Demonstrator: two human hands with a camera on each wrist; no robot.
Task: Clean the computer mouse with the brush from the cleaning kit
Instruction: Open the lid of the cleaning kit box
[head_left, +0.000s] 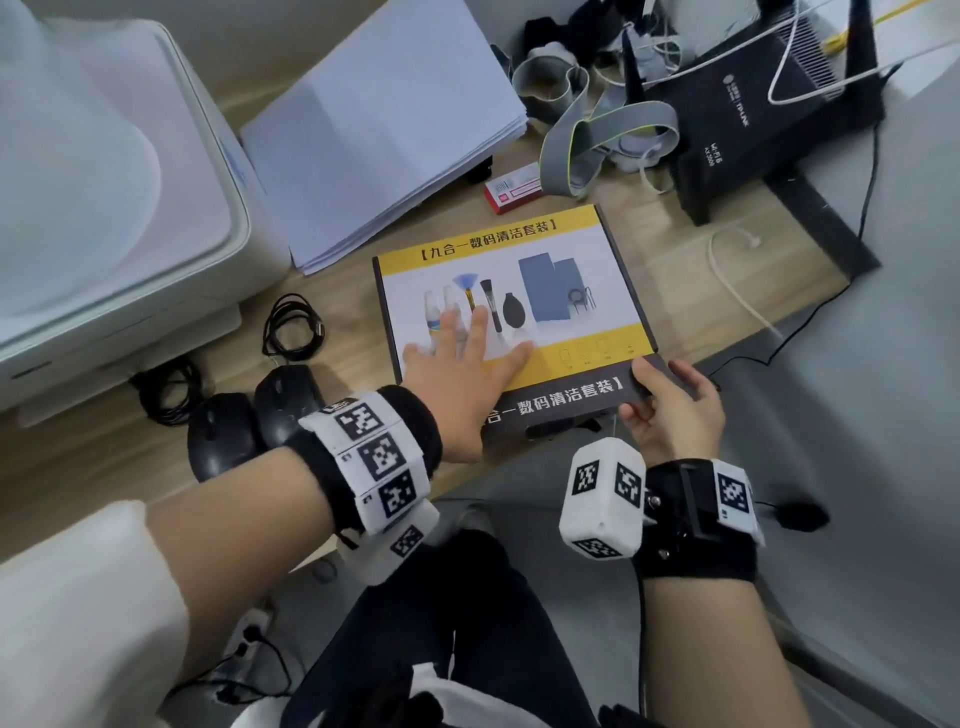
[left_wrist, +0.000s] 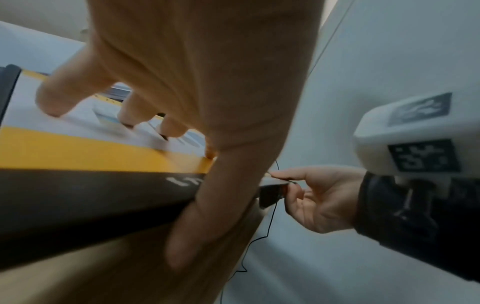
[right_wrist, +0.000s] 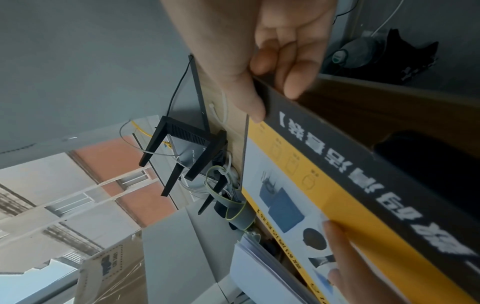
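Head view: left hand (head_left: 462, 369) is lying flat on the lid of the cleaning kit box (head_left: 571, 249), fingers (head_left: 478, 325) straight and spread, pressing it down onto the surface (head_left: 670, 228). Right hand (head_left: 670, 405) is pinching the box's near right corner, thumb on top, fingers curling under the dark front flap (head_left: 561, 397). Right wrist view shows that flap already standing a little off the box body.

Step, as I read it: opening the kit. Brush isn't in view, presumably inside; only its printed picture shows on the lid. Next move likely calls for lifting the flap with the right fingers while the left is holding the box steady, then picking out the brush.

Counts: one kit box. Two black computer mice (head_left: 223, 431), touching each other, just left of the left wrist, near the surface edge; which one gets cleaned, can't tell.

Further out: one coiled black cable (head_left: 293, 327), one paper stack (head_left: 384, 130), one printer (head_left: 104, 197), one router (head_left: 769, 114), one small red box (head_left: 514, 195).
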